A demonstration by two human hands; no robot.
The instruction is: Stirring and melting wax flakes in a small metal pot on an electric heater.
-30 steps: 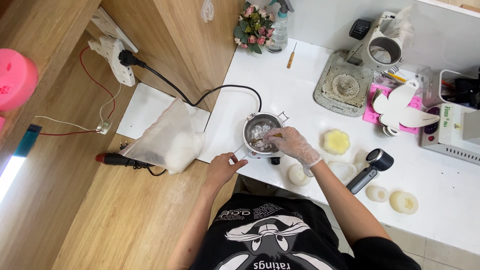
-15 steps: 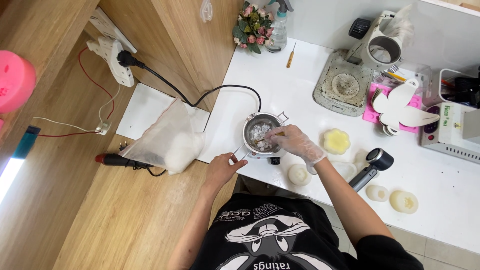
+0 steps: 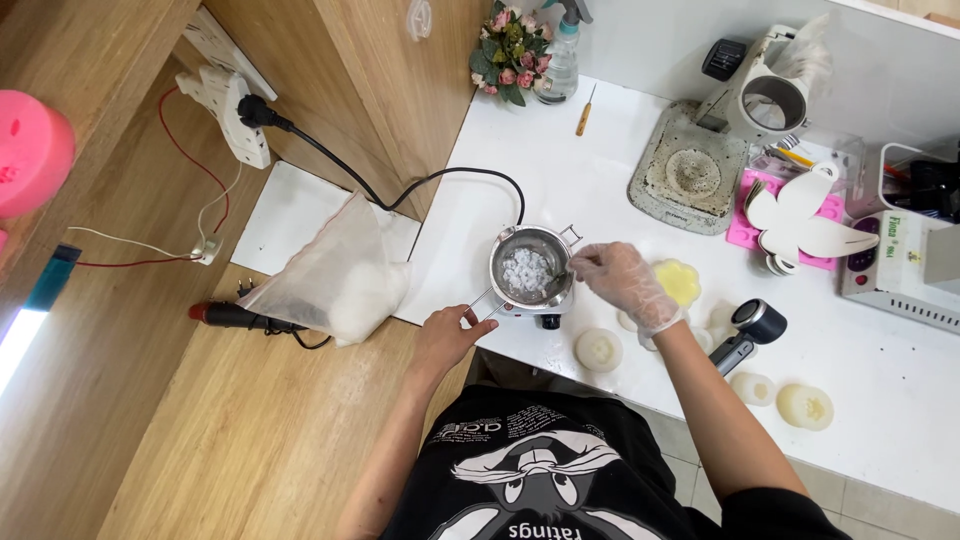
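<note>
Now, from the left: a translucent bag (image 3: 340,275) of white flakes lies well off the fingers, on the wood. The left hand (image 3: 447,335) pinches the thin handle (image 3: 487,303) of the metal pot (image 3: 531,270), fingers closed on it. White wax chunks (image 3: 527,271) sit in the pot, looking unmelted, so melting seems barely begun. The gloved right hand (image 3: 622,282) hovers just beside the rim, fingertips pinched together; whether they grip something, the commentator cannot tell. A yellow flower mould (image 3: 682,283) waits beyond.

A metal pot (image 3: 530,267) of wax flakes (image 3: 527,271) sits on the white counter (image 3: 600,180), a plastic bag (image 3: 335,280) to its left. A flower-shaped candle (image 3: 680,282) lies to its right, a heat gun (image 3: 745,338) beyond that.
</note>
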